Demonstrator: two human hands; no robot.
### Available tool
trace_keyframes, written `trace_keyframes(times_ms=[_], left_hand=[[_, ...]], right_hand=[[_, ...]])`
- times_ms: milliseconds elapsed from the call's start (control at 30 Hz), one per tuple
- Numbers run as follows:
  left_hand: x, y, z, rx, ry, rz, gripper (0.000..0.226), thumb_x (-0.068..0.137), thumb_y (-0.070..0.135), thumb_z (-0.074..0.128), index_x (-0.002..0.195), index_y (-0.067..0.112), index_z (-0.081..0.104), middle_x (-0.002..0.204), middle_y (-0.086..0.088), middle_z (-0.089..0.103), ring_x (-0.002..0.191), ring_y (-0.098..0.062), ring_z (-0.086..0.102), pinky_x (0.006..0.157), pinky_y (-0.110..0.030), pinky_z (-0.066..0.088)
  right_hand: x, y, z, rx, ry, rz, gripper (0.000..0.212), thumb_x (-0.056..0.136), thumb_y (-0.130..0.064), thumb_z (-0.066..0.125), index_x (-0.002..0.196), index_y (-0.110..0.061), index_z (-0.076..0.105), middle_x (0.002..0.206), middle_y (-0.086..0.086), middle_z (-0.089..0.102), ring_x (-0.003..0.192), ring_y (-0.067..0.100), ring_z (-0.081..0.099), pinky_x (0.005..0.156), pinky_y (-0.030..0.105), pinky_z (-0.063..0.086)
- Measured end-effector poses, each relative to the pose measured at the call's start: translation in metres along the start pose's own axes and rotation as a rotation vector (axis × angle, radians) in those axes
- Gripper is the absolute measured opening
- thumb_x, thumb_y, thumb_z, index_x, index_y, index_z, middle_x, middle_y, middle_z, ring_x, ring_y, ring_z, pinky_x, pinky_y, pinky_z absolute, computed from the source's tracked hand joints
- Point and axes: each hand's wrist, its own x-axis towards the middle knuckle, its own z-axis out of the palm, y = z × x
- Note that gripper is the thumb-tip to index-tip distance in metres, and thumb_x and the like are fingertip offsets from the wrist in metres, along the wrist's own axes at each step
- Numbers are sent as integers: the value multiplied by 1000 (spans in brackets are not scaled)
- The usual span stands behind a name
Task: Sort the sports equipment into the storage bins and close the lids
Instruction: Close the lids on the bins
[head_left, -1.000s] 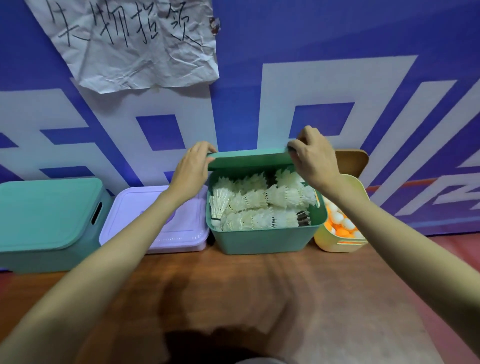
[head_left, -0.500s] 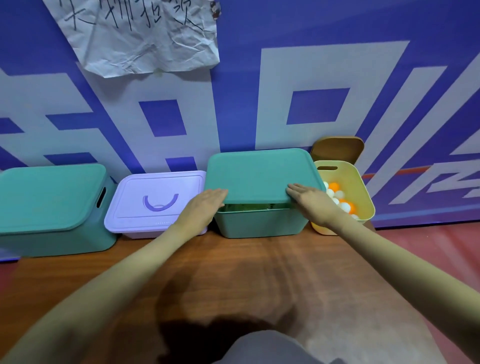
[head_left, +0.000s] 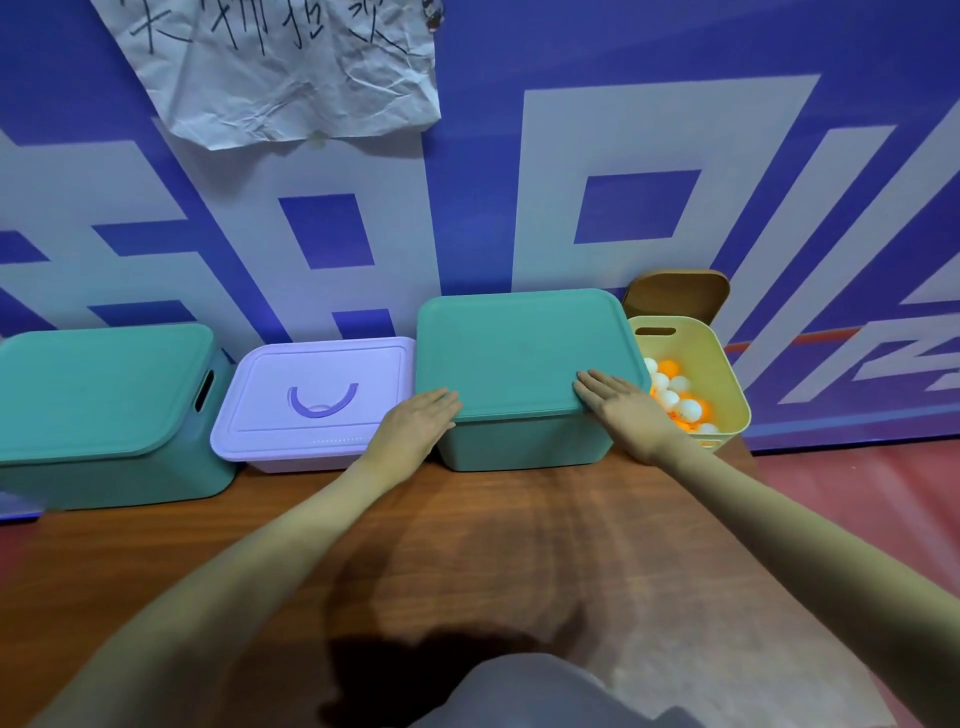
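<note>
A green lid lies flat on the green bin against the wall, hiding the shuttlecocks inside. My left hand presses flat on the lid's front left corner. My right hand lies flat on the front right corner, fingers straight. To the right stands an open yellow bin holding several white and orange table tennis balls, with its brown lid leaning on the wall behind it.
A lavender box with a handled lid sits left of the green bin, and a larger green lidded bin stands at the far left. All rest on a wooden tabletop. A crumpled paper sign hangs on the blue wall.
The green lid went from being held up at the back of the bin to lying flat on it. Both hands slid from gripping its edges to pressing its front corners.
</note>
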Motion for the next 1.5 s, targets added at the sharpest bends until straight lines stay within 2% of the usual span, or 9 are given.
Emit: trace_keyframes(times_ms=[200,367,500,667,867,967,1067,1333,1500], left_hand=[[3,-11,3,4,-25,-44,38,79,13,77,114,1,67,124,-20,63,109,-36,63,92,-48,52],[5,-19,1,-149,-302,-378,72,94,43,54,152,12,24,159,-22,5,148,-32,5,120,-44,14],[12,-14,-6,-443,-283,-523,78,90,40,64,152,15,24,160,-10,15,146,-21,19,113,-31,24],[29,-13,-4,-647,-106,-794,52,98,29,52,144,7,41,147,-7,44,135,-22,41,112,-29,30],[45,-8,-3,-723,60,-1085,52,95,8,51,145,2,35,135,-13,54,125,-28,49,90,-24,36],[51,-9,3,-706,103,-1128,22,91,6,54,111,2,63,108,-13,64,101,-29,57,80,-28,39],[55,-9,7,-697,139,-1148,20,89,4,54,77,19,57,89,-9,60,85,-26,51,74,-30,39],[54,-18,10,-829,169,-1283,33,85,7,65,117,7,63,111,-8,66,102,-27,61,91,-32,50],[65,-21,9,-619,32,-1162,44,85,7,62,128,9,53,119,-11,58,111,-32,55,87,-30,43]], right_hand=[[0,2,-2,74,-19,32,51,99,-21,49,147,-13,33,154,10,30,142,34,25,113,46,24],[-9,5,4,79,-67,192,59,96,-58,17,151,-36,16,160,6,13,145,42,3,113,60,2],[-15,5,11,151,14,185,77,85,-67,-15,150,-39,13,160,3,13,145,40,3,113,60,10],[-4,1,26,459,269,442,55,100,-41,20,140,-13,45,153,20,26,143,40,17,114,54,21],[13,-4,26,817,459,956,46,99,-20,45,135,6,36,128,27,46,118,41,43,99,46,35],[17,-2,30,847,526,1031,31,99,-20,41,109,6,55,106,25,57,98,40,52,83,46,41],[21,1,32,897,608,1068,31,98,-16,39,88,3,62,89,21,61,80,34,55,67,39,42],[22,5,37,824,593,1035,25,96,-12,40,97,-3,64,90,22,61,79,33,52,64,33,32],[36,-7,17,571,399,1084,56,87,-3,51,139,-24,45,132,17,40,123,35,36,102,45,29]])
